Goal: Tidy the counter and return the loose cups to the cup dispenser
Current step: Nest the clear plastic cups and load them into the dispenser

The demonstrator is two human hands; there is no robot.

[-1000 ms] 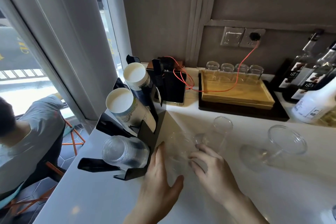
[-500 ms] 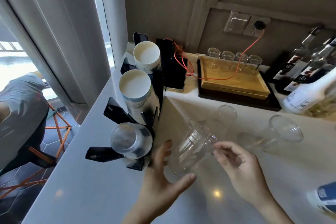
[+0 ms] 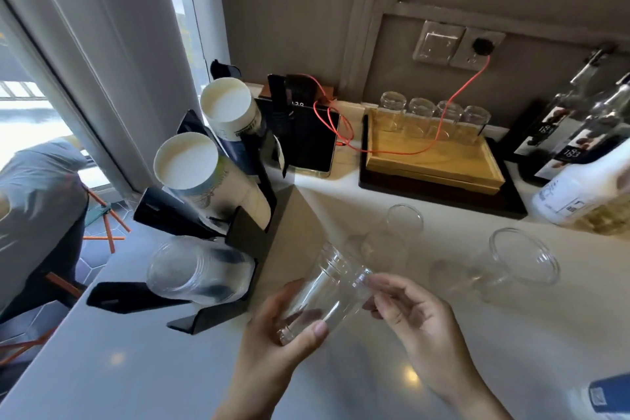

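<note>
While tilted, clear cup (image 3: 327, 297) between both hands (image 3: 344, 324)

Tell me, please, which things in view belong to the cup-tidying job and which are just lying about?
Job: clear cup held by left hand and right hand; two loose clear cups on the counter; cup dispenser.

Lying about: wooden tray, small glasses, syrup bottles, orange cable.

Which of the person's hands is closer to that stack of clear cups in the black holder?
Left. The left hand sits just right of the clear cup stack; the right hand is farther right, beyond the held cup.
</note>
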